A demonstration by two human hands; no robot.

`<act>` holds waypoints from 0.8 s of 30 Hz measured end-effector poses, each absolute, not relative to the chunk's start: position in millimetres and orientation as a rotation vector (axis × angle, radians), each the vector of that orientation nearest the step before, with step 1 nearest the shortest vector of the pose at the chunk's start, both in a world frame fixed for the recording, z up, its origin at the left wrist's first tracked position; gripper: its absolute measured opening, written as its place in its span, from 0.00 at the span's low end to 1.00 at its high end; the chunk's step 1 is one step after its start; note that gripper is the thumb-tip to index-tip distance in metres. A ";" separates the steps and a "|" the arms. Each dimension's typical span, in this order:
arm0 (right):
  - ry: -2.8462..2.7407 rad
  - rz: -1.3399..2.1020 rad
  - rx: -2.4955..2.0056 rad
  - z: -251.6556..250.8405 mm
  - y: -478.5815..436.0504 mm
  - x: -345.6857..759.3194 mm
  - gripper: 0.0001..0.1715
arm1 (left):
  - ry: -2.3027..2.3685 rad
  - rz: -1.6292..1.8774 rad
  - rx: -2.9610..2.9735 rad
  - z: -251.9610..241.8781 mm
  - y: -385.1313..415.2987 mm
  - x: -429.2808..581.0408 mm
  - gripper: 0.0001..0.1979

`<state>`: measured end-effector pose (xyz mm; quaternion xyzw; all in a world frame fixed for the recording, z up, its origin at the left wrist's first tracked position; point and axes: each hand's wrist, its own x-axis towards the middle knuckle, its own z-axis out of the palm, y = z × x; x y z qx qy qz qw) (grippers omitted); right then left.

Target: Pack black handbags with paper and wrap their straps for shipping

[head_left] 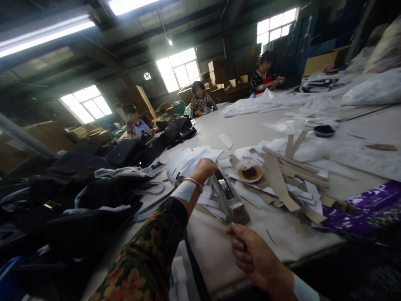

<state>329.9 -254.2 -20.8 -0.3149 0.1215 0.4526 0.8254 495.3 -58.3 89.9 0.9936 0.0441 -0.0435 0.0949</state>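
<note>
A grey tape dispenser (238,211) stands on the table between my two hands. My left hand (206,168) is closed at its far end, with the fingertips turned away from view. Whether it grips the dispenser or something small there, I cannot make out. My right hand (255,257) is just in front of the dispenser's near end, thumb and fingers pinched together; what is between them is too small to name. White sheets (189,161) lie in a pile beyond my left hand. Right of the dispenser, a round dish (249,172) with a brown stain sits among cardboard strips (278,179).
Black bags (90,205) are heaped along the left side. A purple printed bag (369,205) lies at the right edge of the table. A dark bowl (324,131) and white wrapping (266,100) are farther back. Several people (202,102) sit around the far side.
</note>
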 end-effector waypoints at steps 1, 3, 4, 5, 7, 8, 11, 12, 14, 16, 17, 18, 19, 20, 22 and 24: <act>0.268 0.962 -0.645 -21.4 -254.6 330.2 0.31 | 0.162 -0.090 2.914 98.0 -53.2 492.0 0.17; 0.297 0.980 -0.568 -21.6 -254.8 331.4 0.29 | 0.193 0.014 2.853 116.0 -46.7 477.4 0.17; 0.312 0.991 -0.519 -21.0 -254.4 332.0 0.28 | 0.158 0.068 2.811 124.6 -46.2 465.6 0.16; 0.328 1.002 -0.468 -19.9 -253.7 332.5 0.26 | 0.094 0.111 2.764 132.0 -48.1 450.9 0.14; 0.355 1.010 -0.393 -16.4 -251.7 332.3 0.24 | -0.171 0.103 2.625 140.2 -58.2 415.8 0.07; 0.366 1.010 -0.377 -14.4 -250.6 331.4 0.23 | -0.326 0.032 2.586 140.3 -65.7 397.2 0.05; 0.369 1.021 -0.394 -8.9 -246.9 326.0 0.20 | -0.715 -0.278 2.668 126.0 -90.0 350.1 0.05; 0.362 1.020 -0.405 -7.6 -245.9 323.7 0.19 | -0.757 -0.357 2.733 118.5 -96.8 339.5 0.06; 0.344 1.000 -0.438 -5.4 -244.2 319.7 0.16 | -0.749 -0.444 2.835 105.5 -106.6 326.3 0.11; 0.327 0.984 -0.502 -3.2 -243.9 317.2 0.13 | -0.729 -0.473 2.845 100.6 -110.5 320.4 0.13; 0.319 0.984 -0.535 -2.2 -244.5 316.4 0.13 | -0.732 -0.453 2.820 101.9 -110.1 318.8 0.12; 0.311 0.985 -0.568 -1.4 -245.8 315.7 0.13 | -0.731 -0.410 2.786 105.4 -107.8 317.3 0.10; 0.298 0.985 -0.600 -1.0 -248.0 314.7 0.14 | -0.715 -0.345 2.752 110.5 -103.5 315.3 0.09; 0.279 0.982 -0.630 -1.1 -251.4 313.1 0.16 | -0.685 -0.266 2.717 116.5 -97.0 312.2 0.08; 0.215 0.980 -0.700 -2.3 -263.0 306.9 0.19 | -0.573 -0.089 2.676 128.4 -77.0 298.9 0.09; 0.118 1.017 -0.794 -4.4 -280.9 297.3 0.23 | -0.387 0.069 2.675 136.3 -48.3 272.5 0.08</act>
